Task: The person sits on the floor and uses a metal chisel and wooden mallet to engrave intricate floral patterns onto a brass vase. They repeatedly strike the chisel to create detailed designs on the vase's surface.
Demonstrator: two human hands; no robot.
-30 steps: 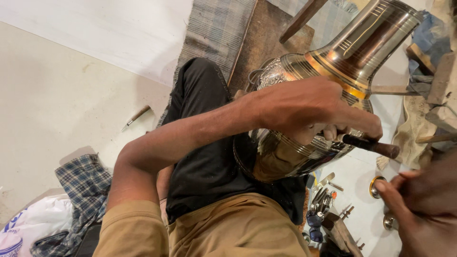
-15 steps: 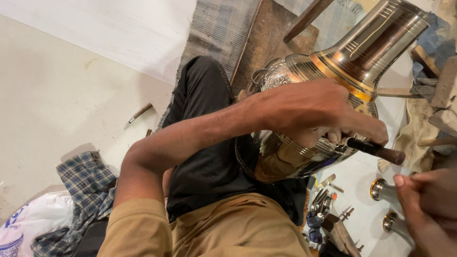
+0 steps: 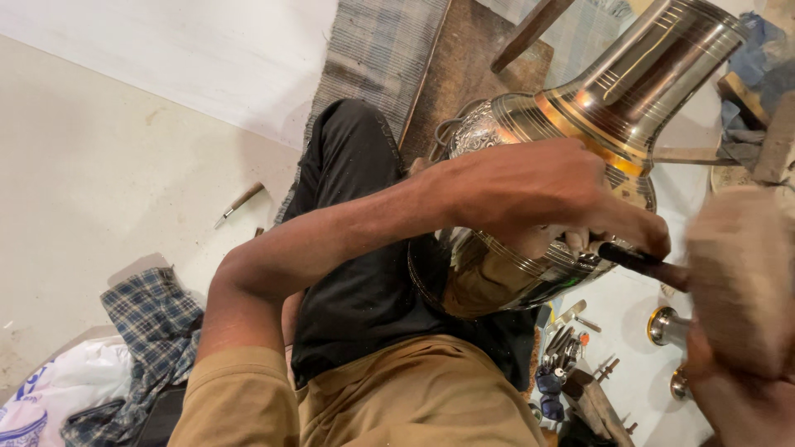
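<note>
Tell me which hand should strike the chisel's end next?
Probably the right hand: it sits just past the free end of the chisel, while the left hand pins it on the pot.

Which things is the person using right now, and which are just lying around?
In use:
left hand
dark punch
shiny metal pot
right hand, blurred

Lying about:
small tool on the floor
checked cloth
white bag
bunch of spare tools

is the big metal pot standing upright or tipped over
Tipped. The metal pot lies slanted across the person's lap, neck pointing up and right. The left hand presses a dark tool against its belly.
</note>
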